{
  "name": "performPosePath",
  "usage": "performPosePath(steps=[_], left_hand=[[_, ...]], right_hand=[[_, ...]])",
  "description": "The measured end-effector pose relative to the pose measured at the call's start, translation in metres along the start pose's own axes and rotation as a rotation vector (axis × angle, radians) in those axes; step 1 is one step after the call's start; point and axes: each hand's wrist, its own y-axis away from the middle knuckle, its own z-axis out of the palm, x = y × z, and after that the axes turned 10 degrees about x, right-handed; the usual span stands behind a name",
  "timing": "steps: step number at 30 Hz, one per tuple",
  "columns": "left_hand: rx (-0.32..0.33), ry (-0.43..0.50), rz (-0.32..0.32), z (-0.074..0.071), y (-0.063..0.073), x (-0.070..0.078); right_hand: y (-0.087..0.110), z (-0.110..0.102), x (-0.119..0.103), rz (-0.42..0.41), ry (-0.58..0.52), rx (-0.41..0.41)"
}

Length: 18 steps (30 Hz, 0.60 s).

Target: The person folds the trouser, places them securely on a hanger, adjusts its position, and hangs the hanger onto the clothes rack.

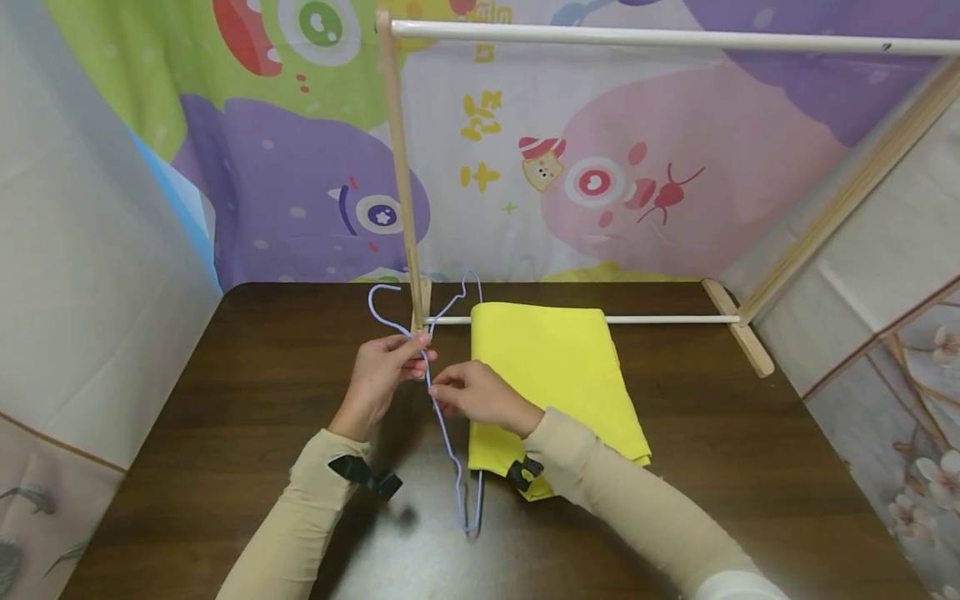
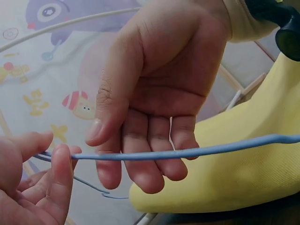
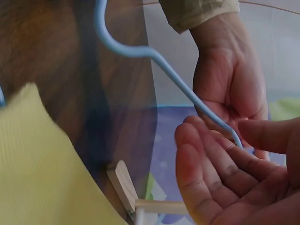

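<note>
A thin blue-purple clothes hanger (image 1: 375, 310) is held tilted over the table, its hook towards the upper left. My left hand (image 1: 378, 379) pinches it near the base of the hook. Just below, my right hand (image 1: 483, 396) is at the hanger's sloping arm. In the left wrist view its fingers (image 2: 140, 136) lie extended behind the wire while its thumb stands off. The right wrist view also shows this palm (image 3: 234, 187) turned up, fingers loosely bent. A folded yellow cloth (image 1: 547, 375) hangs over the hanger's lower bar, which it mostly hides.
Behind the hands stands a rack with wooden posts (image 1: 400, 167), a white top rail (image 1: 637, 36) and a white lower rail (image 1: 675, 319). Its right foot (image 1: 742, 337) sits on the dark wooden table (image 1: 247, 400). A cartoon-printed curtain (image 1: 465, 233) hangs behind.
</note>
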Motion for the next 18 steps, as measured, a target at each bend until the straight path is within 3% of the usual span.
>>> performPosePath(steps=[13, 18], left_hand=[[-0.109, 0.074, -0.015, -0.0048, -0.0037, -0.0057], [-0.179, 0.113, 0.013, -0.007, -0.0035, -0.0079]], right_hand=[[0.0019, 0.0057, -0.0023, 0.027, -0.104, 0.017], [0.0036, 0.0036, -0.0029, 0.027, -0.117, 0.029]])
